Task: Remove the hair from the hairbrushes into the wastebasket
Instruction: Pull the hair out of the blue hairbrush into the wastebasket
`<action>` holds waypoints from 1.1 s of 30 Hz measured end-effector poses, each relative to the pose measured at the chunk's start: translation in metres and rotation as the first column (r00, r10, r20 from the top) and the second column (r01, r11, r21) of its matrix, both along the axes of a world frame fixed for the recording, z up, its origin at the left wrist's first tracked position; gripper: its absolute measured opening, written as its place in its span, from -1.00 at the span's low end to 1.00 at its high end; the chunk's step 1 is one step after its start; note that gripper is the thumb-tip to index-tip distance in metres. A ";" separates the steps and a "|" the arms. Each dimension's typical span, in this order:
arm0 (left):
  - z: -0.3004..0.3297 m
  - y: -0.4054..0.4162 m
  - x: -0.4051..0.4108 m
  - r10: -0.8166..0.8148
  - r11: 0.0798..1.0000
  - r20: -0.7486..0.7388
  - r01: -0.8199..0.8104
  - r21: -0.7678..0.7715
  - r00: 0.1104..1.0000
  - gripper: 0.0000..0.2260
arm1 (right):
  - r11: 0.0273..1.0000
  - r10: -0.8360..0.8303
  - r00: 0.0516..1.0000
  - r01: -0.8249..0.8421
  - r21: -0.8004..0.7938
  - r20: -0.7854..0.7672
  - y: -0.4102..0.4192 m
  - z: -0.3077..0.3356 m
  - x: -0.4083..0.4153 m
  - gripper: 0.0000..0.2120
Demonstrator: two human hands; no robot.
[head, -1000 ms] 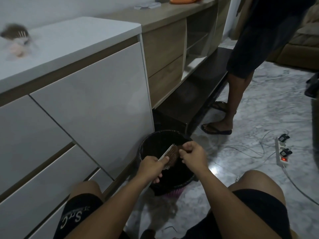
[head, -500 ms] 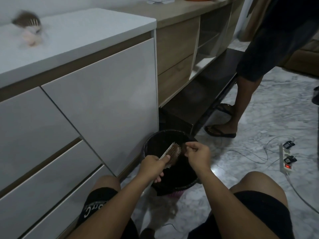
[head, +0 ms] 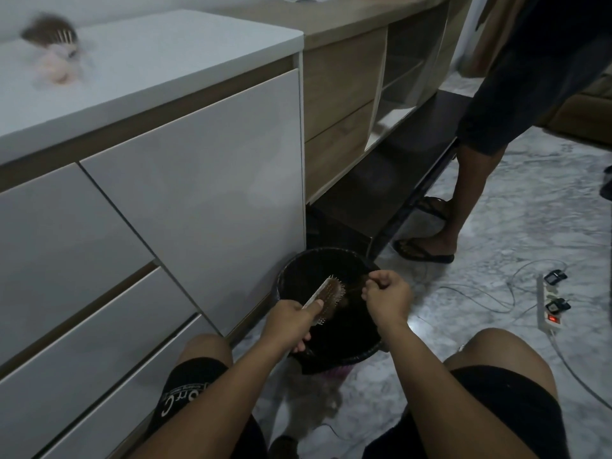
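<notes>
Over the round black plastic wastebasket (head: 331,256) on the floor, left hand (head: 291,321) is clenched on the handle of a pale paddle hairbrush with metal pins (head: 326,294); right hand (head: 387,298) pinches a wisp of brown hair (head: 356,283) stretched off the bristle pad.

Risks, as judged:
- Strands could snap or slip from the pinch and drift past the rim onto the floor (right hand sits near the basket's far-right edge).
- Hair wound round the pins may resist; a harder pull could jerk the brush out of the left grip.

Surroundings: grey-veined marble floor (head: 513,233); white drawer cabinet (head: 198,180) just left of the basket. On its white bench top (head: 172,51), a second hair-clogged brush (head: 54,34), blurred. Another person's leg (head: 470,193) stands behind; a white power strip (head: 551,306) with trailing cables lies to the right.
</notes>
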State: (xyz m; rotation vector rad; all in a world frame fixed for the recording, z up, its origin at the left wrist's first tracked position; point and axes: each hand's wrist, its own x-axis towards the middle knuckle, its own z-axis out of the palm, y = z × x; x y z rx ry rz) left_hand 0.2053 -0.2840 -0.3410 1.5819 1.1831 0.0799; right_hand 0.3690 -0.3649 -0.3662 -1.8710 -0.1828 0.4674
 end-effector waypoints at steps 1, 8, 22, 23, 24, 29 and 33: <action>0.000 0.001 0.001 0.007 1.000 -0.003 -0.007 0.009 1.000 -0.64 | 1.000 -0.023 1.000 0.023 0.012 0.005 0.001 0.000 0.001 -0.72; 0.000 0.001 0.003 0.029 0.999 0.002 -0.029 0.037 1.000 -0.62 | 0.988 -0.129 0.992 0.128 0.084 0.004 0.001 0.008 0.000 -0.70; 0.006 0.001 0.009 0.034 0.998 0.065 -0.037 0.041 0.997 -0.63 | 0.890 0.453 0.892 -0.451 -0.064 0.014 -0.009 0.021 -0.020 -0.29; 0.006 0.002 0.009 0.036 0.998 0.069 -0.039 0.045 0.997 -0.63 | 0.893 0.448 0.892 -0.443 -0.083 0.057 -0.009 0.019 -0.020 -0.35; 0.006 0.003 0.008 0.036 0.998 0.070 -0.040 0.047 0.997 -0.63 | 0.897 0.439 0.894 -0.432 -0.094 0.088 -0.008 0.017 -0.020 -0.44; 0.004 0.004 0.007 0.048 0.997 0.059 -0.051 0.060 0.997 -0.63 | 0.939 0.341 0.927 -0.329 -0.097 0.159 -0.003 0.015 -0.017 -0.77; 0.004 0.005 0.005 0.074 0.995 0.060 -0.078 0.068 0.995 -0.61 | 0.970 0.231 0.965 -0.219 -0.104 0.127 -0.004 0.013 -0.012 -0.82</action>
